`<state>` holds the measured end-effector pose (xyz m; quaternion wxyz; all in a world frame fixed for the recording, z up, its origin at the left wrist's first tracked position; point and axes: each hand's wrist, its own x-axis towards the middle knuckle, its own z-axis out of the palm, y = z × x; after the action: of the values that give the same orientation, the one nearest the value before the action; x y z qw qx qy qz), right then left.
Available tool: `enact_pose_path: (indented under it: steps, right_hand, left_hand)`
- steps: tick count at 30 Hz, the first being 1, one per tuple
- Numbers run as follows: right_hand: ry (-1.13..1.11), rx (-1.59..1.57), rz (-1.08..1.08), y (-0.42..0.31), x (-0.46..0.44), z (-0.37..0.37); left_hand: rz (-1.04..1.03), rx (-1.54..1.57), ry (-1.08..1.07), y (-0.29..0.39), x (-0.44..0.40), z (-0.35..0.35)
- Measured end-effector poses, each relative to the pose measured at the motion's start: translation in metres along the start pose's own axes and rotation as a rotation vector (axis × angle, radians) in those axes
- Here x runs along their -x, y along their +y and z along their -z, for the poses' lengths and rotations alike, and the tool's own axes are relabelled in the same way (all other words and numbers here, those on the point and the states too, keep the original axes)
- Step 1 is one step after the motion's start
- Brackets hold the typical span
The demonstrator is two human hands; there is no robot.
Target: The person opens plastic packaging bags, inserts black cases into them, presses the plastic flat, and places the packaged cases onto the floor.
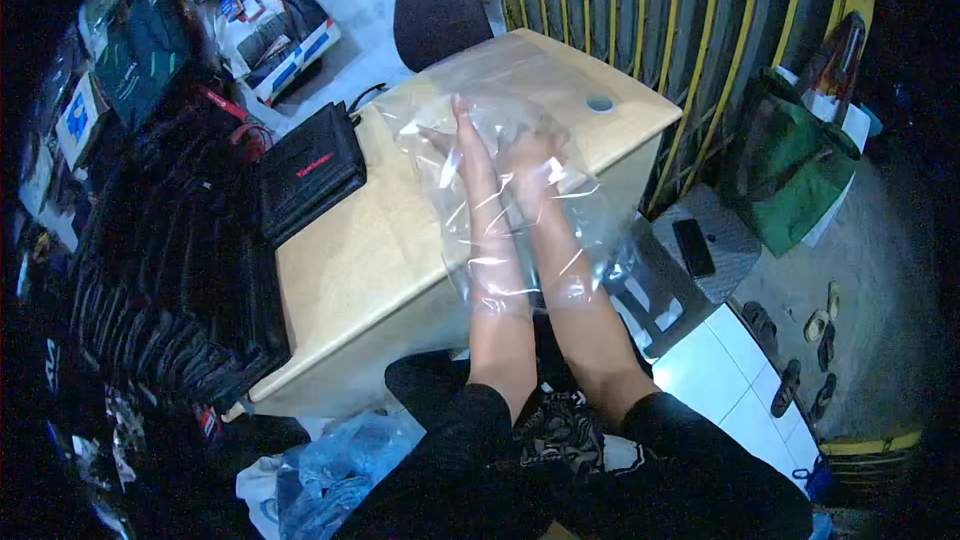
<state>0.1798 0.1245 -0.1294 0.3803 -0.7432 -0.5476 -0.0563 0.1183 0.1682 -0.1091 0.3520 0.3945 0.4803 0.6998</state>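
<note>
A large clear plastic bag (590,195) covers both my hands and forearms, its mouth around my forearms. Inside it, my left hand (466,140) is open, with the thumb pointing up and the fingers stretched toward the left side of the film. My right hand (535,165) is also inside, close beside the left, with its fingers curled. Glare and folds of the film blur the right fingers, so I cannot make out what they hold, if anything. The bag's far end spreads over a light wooden desk (350,260).
A stack of black cases (180,270) stands left of the desk, with a black ViewSonic case (315,170) near it. A black phone (693,247) lies on a grey stool (725,240) at right. Behind are a dark chair (440,20), a green bag (790,165) and a yellow-striped shutter (640,30).
</note>
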Motion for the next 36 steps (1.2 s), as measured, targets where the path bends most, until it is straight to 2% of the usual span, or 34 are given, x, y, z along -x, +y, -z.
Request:
enact_pose_path:
  steps: [1, 2, 5, 6, 9, 11, 13, 14, 16, 19, 21, 23, 24, 27, 28, 31, 32, 35, 36]
  right_hand:
    - [0.114, 0.086, 0.04, -0.006, 0.006, -0.003]
    - [0.231, 0.176, 0.07, -0.018, 0.014, 0.003]
    - [-0.193, -0.35, 0.015, -0.028, -0.001, 0.017]
    - [-0.091, -0.617, 0.168, -0.018, -0.013, -0.01]
    - [-0.176, -1.308, -0.293, -0.02, -0.038, -0.058]
    - [-0.416, -1.864, -0.309, 0.011, -0.048, -0.13]
    - [-0.502, -1.912, -0.562, 0.007, -0.044, -0.109]
    - [-0.44, -1.764, -0.395, 0.011, -0.043, -0.091]
    - [-0.191, -1.742, -0.561, 0.021, -0.061, -0.095]
    - [-0.143, -1.715, -0.458, 0.017, -0.06, -0.079]
    - [-0.275, -1.64, -0.426, -0.008, -0.048, -0.042]
    - [-0.524, -1.636, -0.302, -0.002, -0.057, -0.065]
    - [-0.534, -1.625, -0.29, -0.007, -0.055, -0.064]
    - [-0.556, -1.592, -0.25, -0.025, -0.048, -0.063]
    - [-0.537, -1.52, -0.25, -0.023, -0.05, -0.06]
    - [-0.394, -1.189, -0.262, 0.011, -0.064, -0.07]
    - [-0.312, -1.062, -0.268, 0.028, -0.072, -0.083]
    - [-0.036, -0.589, -0.173, 0.016, -0.069, -0.056]
    - [0.113, -0.338, -0.004, 0.019, -0.065, -0.073]
  left_hand:
    - [0.041, -0.025, -0.011, 0.001, -0.002, 0.004]
    - [-0.094, -0.067, 0.013, -0.003, -0.007, 0.005]
    - [0.117, 0.277, -0.129, -0.007, -0.011, 0.009]
    - [0.166, 0.366, -0.164, -0.009, -0.01, 0.011]
    - [0.182, 0.531, -0.238, -0.018, 0.009, 0.01]
    - [0.121, 0.505, -0.251, -0.008, 0.024, 0.02]
    - [0.046, 0.443, -0.228, -0.034, 0.007, 0.029]
    - [0.032, 0.47, -0.105, -0.036, -0.002, 0.033]
    - [-0.006, 0.505, 0.14, -0.039, -0.021, 0.042]
    - [-0.038, 0.549, 0.23, -0.014, -0.018, 0.057]
    - [-0.034, 0.496, 0.26, -0.018, -0.021, 0.053]
    - [0.024, 0.413, 0.282, -0.028, -0.028, 0.036]
    - [-0.051, 0.446, 0.281, -0.033, -0.029, 0.02]
    - [-0.077, 0.24, 0.111, -0.044, -0.052, -0.009]
    - [-0.103, 0.187, 0.086, -0.043, -0.064, -0.009]
    - [-0.249, 0.04, 0.201, -0.067, -0.109, -0.01]
    - [-0.317, 0.013, 0.232, -0.027, -0.085, 0.0]
    - [-0.189, 0.253, 0.071, -0.031, -0.088, 0.004]
    - [-0.188, 0.185, 0.061, -0.031, -0.081, 0.004]
